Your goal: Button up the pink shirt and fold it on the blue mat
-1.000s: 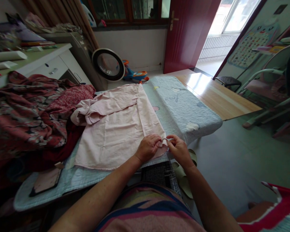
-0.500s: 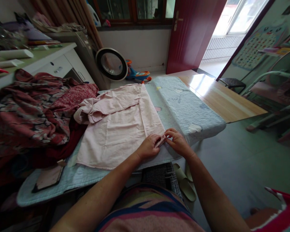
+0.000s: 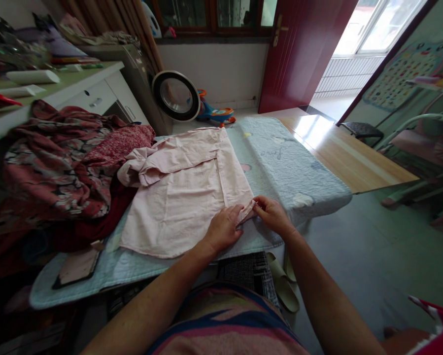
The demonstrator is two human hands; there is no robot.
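Observation:
A pale pink shirt [image 3: 184,190] lies spread on a light blue padded mat [image 3: 288,167] covering the table. My left hand [image 3: 223,228] rests on the shirt's near right corner with its fingers curled on the fabric. My right hand [image 3: 273,214] pinches the same corner's hem, lifting a small fold between the two hands. Both hands almost touch at the shirt's corner.
A heap of red patterned clothes [image 3: 58,162] lies to the left of the shirt. A dark phone-like slab [image 3: 77,266] sits on the mat's near left. Bare wooden tabletop [image 3: 347,158] extends right. Slippers [image 3: 284,281] lie on the floor below. A washing machine [image 3: 175,96] stands behind.
The view has shifted slightly right and up. Both hands moved a little farther along the shirt's corner, and the pinched hem is now folded up between them.

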